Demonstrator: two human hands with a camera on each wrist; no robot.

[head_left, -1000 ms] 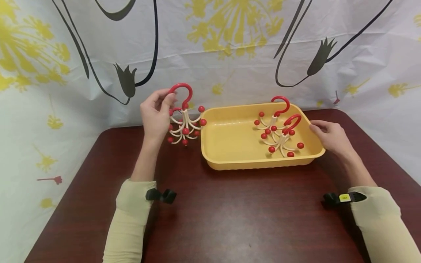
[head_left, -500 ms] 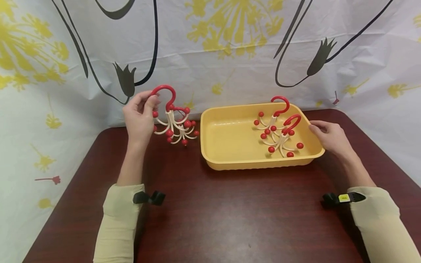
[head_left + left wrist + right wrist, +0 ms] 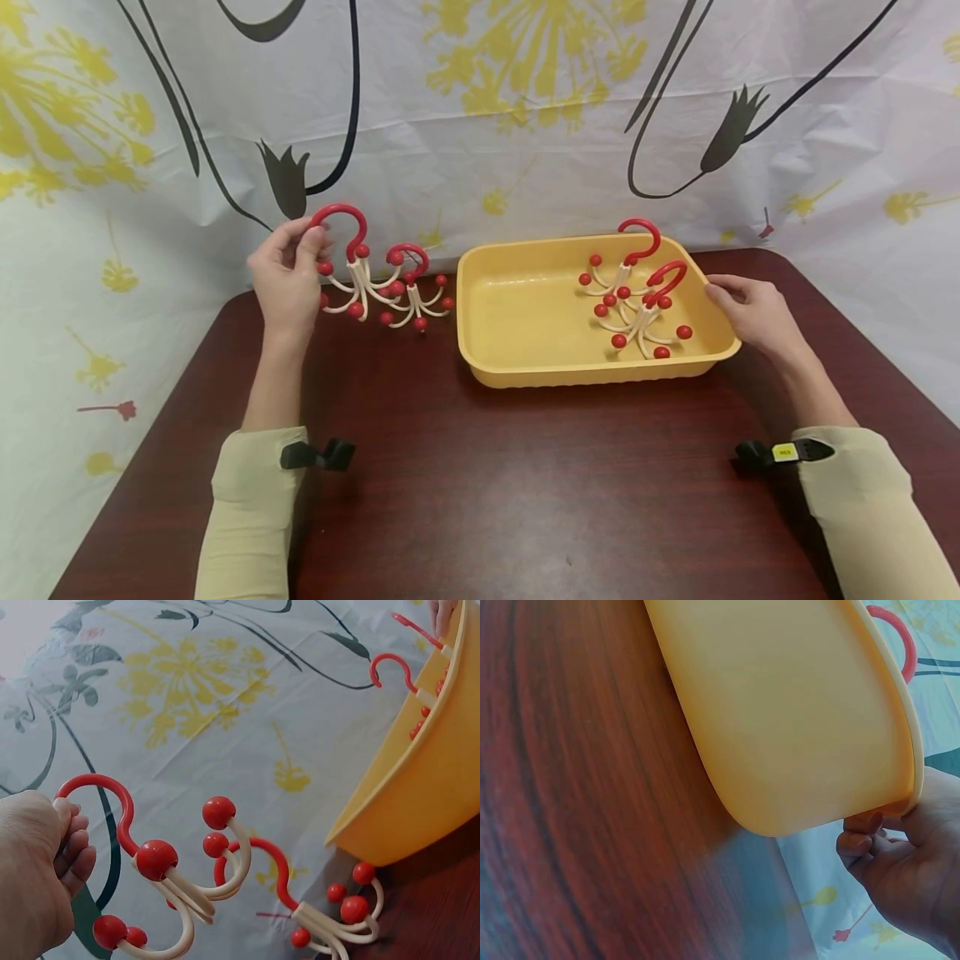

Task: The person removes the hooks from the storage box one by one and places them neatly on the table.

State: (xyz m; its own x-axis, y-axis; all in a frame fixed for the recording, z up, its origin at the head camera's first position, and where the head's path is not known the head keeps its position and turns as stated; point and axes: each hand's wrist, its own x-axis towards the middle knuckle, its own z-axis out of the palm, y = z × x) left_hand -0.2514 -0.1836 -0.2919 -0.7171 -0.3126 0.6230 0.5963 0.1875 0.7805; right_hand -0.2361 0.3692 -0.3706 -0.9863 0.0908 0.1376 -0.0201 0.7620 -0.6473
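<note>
My left hand [image 3: 288,275] pinches the tip of the red hook on a hanger with curved cream arms ending in red balls [image 3: 360,275]. The left wrist view shows thumb and fingers together at that hook's end [image 3: 94,780]. Just right of it, a second similar hanger [image 3: 412,296] stands on the table, its hook upright and partly behind the held one's balls. My right hand [image 3: 753,312] grips the right end of a yellow plastic tub [image 3: 510,321], thumb at the rim. Two more such hangers, a front one [image 3: 647,317] and a rear one [image 3: 624,275], sit in the tub's right half.
The dark red-brown wooden table [image 3: 525,483] extends in front of the tub. A white cloth with yellow and grey flower prints [image 3: 480,167] hangs behind the table and along its sides. The tub stands near the table's back edge.
My left hand has carried its hanger leftward and slightly down, away from the tub. The standing hanger behind it now shows more fully. My right hand and the tub stay put.
</note>
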